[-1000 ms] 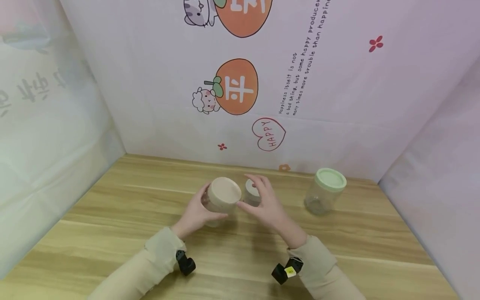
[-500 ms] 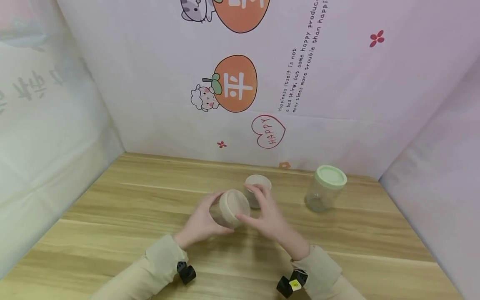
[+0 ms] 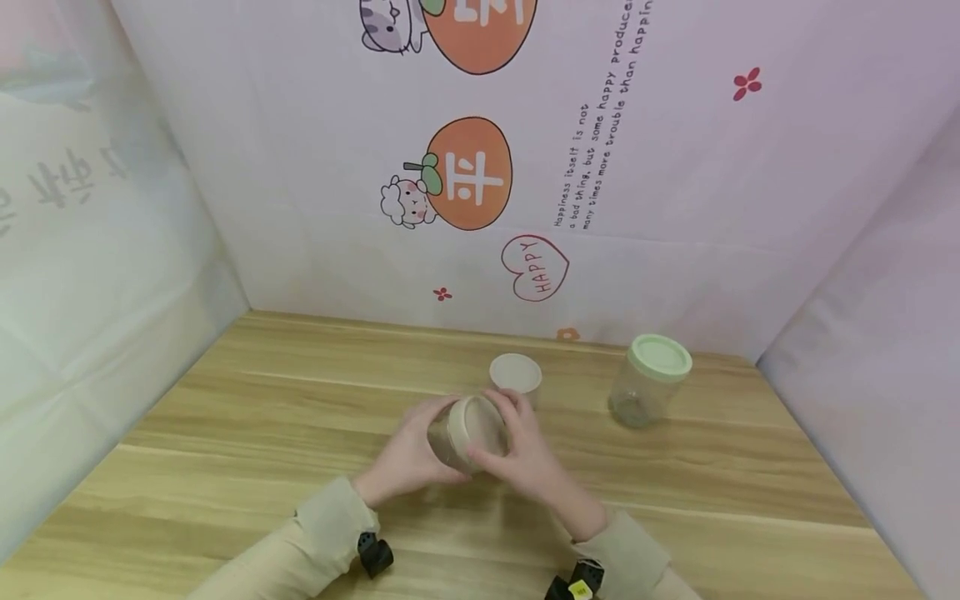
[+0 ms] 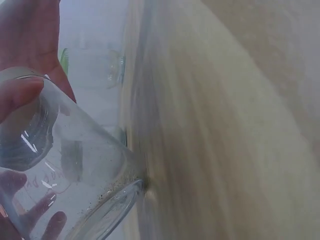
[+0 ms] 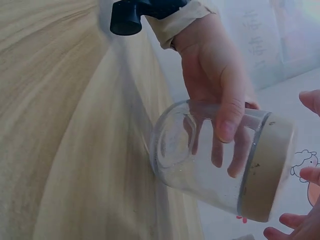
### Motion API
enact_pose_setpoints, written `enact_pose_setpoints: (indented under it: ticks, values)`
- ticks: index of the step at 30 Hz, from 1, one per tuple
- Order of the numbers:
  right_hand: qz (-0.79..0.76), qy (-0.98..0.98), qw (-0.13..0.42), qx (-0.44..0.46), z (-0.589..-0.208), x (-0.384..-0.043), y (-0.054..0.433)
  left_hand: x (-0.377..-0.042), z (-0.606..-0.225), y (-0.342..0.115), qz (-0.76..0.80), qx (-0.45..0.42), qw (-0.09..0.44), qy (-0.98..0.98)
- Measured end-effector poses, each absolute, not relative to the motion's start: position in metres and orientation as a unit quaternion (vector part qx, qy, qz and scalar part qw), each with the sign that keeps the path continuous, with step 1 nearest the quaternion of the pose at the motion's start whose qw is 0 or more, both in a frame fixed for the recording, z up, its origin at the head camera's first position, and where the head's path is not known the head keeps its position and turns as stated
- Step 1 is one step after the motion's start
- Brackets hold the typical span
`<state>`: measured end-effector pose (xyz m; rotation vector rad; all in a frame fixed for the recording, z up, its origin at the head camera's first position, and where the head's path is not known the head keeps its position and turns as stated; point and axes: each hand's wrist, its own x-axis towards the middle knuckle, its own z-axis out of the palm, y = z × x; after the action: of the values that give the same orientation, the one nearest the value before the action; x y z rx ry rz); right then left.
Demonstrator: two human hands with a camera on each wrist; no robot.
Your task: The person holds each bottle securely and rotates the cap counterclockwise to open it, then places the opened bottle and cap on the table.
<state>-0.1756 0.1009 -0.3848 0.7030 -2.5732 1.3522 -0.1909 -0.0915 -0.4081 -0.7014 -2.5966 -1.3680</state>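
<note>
Left hand (image 3: 408, 457): holding the jar (image 5: 215, 181) round its glass side, thumb across from the fingers.
Jar: between the two hands, about mid-worktop (image 3: 300, 417) from left to right; tilted, top leaning right, base low. Whether the base touches the wood, I cannot tell.
Glass: looks clear and stiff; probably light to moderate, smooth enough to slip, and breakable if knocked. The round side, gripped firmly with a full wrap, seems the best hold.
Lid (image 5: 267, 172): beige, on the jar's right end; likely light and stiff, best taken across its deep rim, with thumb and fingers opposed.
White tub (image 3: 515, 372): just beyond the hands on the far side, partly hidden.
Right hand (image 3: 528, 450): spread wide about the lid; the right wrist view shows its fingers just off the rim.
Green jar (image 3: 647, 387): upright, far right, green-topped, well apart from both hands.
</note>
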Motion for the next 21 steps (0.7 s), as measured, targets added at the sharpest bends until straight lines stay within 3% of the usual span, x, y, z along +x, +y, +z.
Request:
enact_pose_setpoints:
  ticks: [14, 21]
  values:
    - [0.486, -0.851, 0.035, 0.194, -0.391, -0.175, 0.093, -0.194, -0.412, -0.083, -0.448, -0.230, 0.073, -0.861]
    - [0.483, -0.847, 0.093, 0.201, -0.403, -0.176, 0.084, -0.191, -0.415, -0.082, -0.431, -0.245, 0.071, -0.865]
